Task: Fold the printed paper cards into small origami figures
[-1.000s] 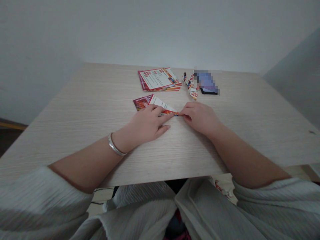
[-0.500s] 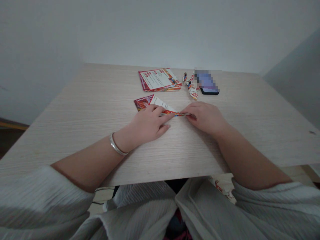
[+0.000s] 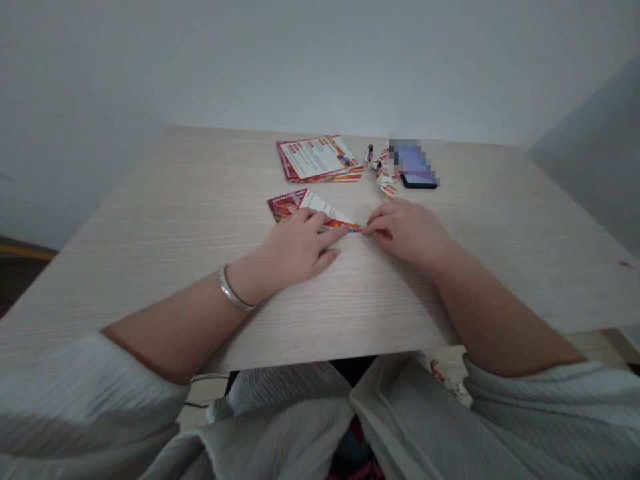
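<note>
A printed paper leaflet, folded to a narrow point on its right, lies on the table in front of me. My left hand rests flat over its lower edge with the fingers spread, pressing it down, and covers part of it. At the pointed right end, my right hand has thumb and fingertips pinched on the paper's tip. That tip is partly hidden by the fingers.
Behind the folded leaflet lies a stack of similar leaflets. Twisted pieces of printed paper sit to its right, beside a phone whose screen is blurred. A wall borders the table's far edge.
The right fingers have closed in on the leaflet's tip, and the strip of paper seen between them before is now hidden. My left hand stays in place.
</note>
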The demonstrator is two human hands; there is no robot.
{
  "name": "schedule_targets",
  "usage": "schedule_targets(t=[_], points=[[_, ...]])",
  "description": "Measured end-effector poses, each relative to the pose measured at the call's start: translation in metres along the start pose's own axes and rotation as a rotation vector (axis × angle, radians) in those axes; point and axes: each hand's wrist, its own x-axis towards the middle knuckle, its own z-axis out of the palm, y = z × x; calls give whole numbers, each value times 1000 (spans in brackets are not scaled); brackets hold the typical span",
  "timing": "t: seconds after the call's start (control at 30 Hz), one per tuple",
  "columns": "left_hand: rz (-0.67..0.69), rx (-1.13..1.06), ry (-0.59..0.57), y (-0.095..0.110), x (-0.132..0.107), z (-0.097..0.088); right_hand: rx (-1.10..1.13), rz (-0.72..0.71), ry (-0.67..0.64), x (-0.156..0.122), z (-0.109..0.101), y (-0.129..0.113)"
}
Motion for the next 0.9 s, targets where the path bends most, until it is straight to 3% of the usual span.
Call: schedule_targets(t=[0.33,0.43,0.53,0.67,0.9], points=[[17,-14,11,0,-1,-3,11,34,21,-3,-1,5],[21,-15,31,-1,-2,0,55,57,88,-4,4,5],[48,-13,39,-6,-2,5,122,-27,144,-1,10,3],[127,-23,69,-15,-1,11,157,-174,103,3,16,-1],[103,-20,71,-17,-1,8,134,-131,65,5,12,-5]])
